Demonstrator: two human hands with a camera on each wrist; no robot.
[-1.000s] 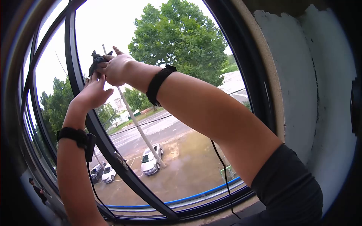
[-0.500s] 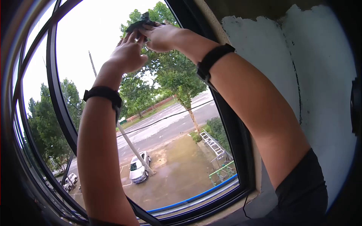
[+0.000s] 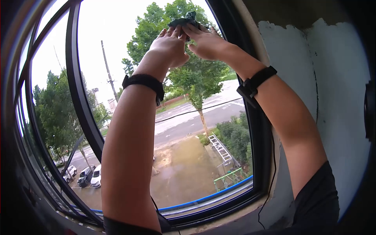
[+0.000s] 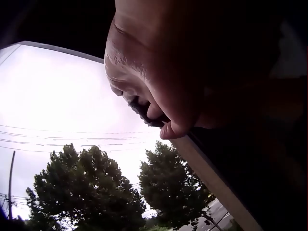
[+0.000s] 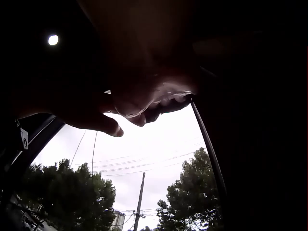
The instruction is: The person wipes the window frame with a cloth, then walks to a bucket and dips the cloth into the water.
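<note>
High on the window glass [image 3: 129, 51], both hands meet at a small dark cloth [image 3: 185, 20]. My left hand [image 3: 171, 42] reaches up with its fingers straight, the tips pressing on the cloth's lower edge. From the right, my right hand [image 3: 206, 40] lays its straight fingers over the same cloth. A black band sits on each wrist. In the left wrist view the left hand [image 4: 159, 72] fills the top, with a dark bit of cloth [image 4: 144, 111] under the fingers. The right wrist view shows the right hand [image 5: 139, 96] only in dark outline.
The black window frame [image 3: 256, 129] runs down just right of the hands, and a second black mullion [image 3: 80, 98] stands to the left. A white plastered wall [image 3: 337, 98] is on the right. Beyond the glass are trees, a road and parked cars.
Both hands and the cloth have slid to the right across the top of the pane, from near the left mullion toward the right frame. The right hand's fingers have flattened onto the cloth.
</note>
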